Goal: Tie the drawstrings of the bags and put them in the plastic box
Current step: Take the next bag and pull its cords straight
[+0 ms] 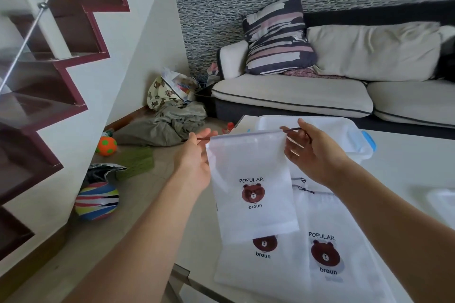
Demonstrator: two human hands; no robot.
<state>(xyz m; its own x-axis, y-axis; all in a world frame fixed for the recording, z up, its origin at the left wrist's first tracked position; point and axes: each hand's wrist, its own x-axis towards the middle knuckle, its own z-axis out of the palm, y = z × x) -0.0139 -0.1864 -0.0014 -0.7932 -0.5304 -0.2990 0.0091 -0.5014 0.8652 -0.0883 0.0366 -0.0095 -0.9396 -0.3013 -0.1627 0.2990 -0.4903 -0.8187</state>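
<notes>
Left hand [197, 155] and right hand [312, 152] each pinch dark drawstring end — translucent white bear-print bag [251, 184] hangs stretched between, above white desk [406, 155].

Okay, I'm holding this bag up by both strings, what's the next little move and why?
Probably pull both strings outward to cinch the top. The left hand and right hand each pinch a drawstring end, but the held bag still has its mouth spread flat and wide, so there's nothing gathered to knot yet.

Left hand [197, 155] and right hand [312, 152] pinching drawstrings, white bear-print bag [251, 184] held above table [406, 167], plastic box [354, 135] behind
</notes>
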